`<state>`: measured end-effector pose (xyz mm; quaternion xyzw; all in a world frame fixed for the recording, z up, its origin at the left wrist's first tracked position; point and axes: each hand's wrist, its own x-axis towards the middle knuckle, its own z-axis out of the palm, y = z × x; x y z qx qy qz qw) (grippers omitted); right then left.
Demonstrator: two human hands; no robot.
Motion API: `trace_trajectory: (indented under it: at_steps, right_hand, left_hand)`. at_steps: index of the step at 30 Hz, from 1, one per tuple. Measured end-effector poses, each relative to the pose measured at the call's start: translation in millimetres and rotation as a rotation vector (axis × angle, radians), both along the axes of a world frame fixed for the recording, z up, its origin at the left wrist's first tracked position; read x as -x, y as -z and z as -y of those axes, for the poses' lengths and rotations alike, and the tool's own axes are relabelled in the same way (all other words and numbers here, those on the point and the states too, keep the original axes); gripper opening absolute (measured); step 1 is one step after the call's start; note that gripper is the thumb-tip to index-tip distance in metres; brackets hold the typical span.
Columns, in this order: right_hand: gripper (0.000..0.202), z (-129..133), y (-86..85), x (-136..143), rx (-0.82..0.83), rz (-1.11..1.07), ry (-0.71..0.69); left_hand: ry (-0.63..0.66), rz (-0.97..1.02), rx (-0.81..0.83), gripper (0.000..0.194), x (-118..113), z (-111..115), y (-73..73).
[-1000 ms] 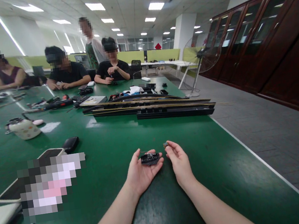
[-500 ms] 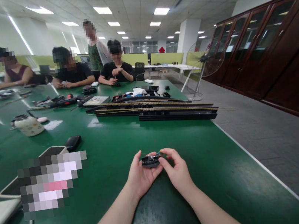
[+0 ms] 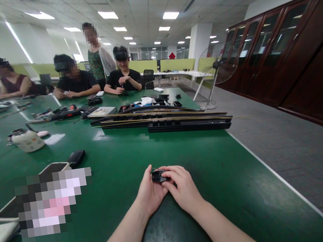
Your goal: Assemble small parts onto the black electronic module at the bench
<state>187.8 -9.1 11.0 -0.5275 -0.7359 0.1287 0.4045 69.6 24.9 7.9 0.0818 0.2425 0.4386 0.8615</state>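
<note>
A small black device (image 3: pixel 157 177) with a hollow, detailed upper side rests in my left hand (image 3: pixel 149 189), whose fingers curl under it and whose thumb stands at its left end. A thin wire shows at its top edge. My right hand (image 3: pixel 181 182) covers the right part of the device, fingertips on its upper side and thumb at the near edge. What lies under those fingers is hidden, and the exact kind of device cannot be made out. Both hands are held just above the green table (image 3: pixel 221 193).
Long black strips with thin brass-coloured rods (image 3: pixel 161 118) lie across the table ahead. To the left are a phone (image 3: pixel 53 168), a black mouse-like object (image 3: pixel 76 158) and a white patterned mug (image 3: pixel 27 139). Several people sit or stand beyond. A fan (image 3: pixel 216 64) stands at the right.
My right hand has shifted left over the black device, its fingers now covering more of it. Wires seen above it earlier are mostly hidden. The view has turned slightly right.
</note>
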Motion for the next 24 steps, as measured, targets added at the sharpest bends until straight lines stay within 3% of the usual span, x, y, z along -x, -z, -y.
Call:
trace_trajectory:
  at_steps: [8, 15, 24]
  right_hand:
    - [0.028, -2.2, 3.4, -1.7, 0.017, -0.051, -0.005]
    - [0.039, -1.2, 6.2, -1.8, 0.004, -0.238, -0.054]
    - [0.043, 0.9, -3.7, -0.6, 0.064, -0.339, -0.071]
  left_hand:
    - [-0.014, -0.011, -0.007, 0.024, -0.9, 0.0, 4.0]
    - [0.065, -0.015, -0.077, 0.031, 1.9, -0.7, 5.3]
    - [0.054, -0.049, -0.047, 0.034, 2.7, -1.3, 2.7]
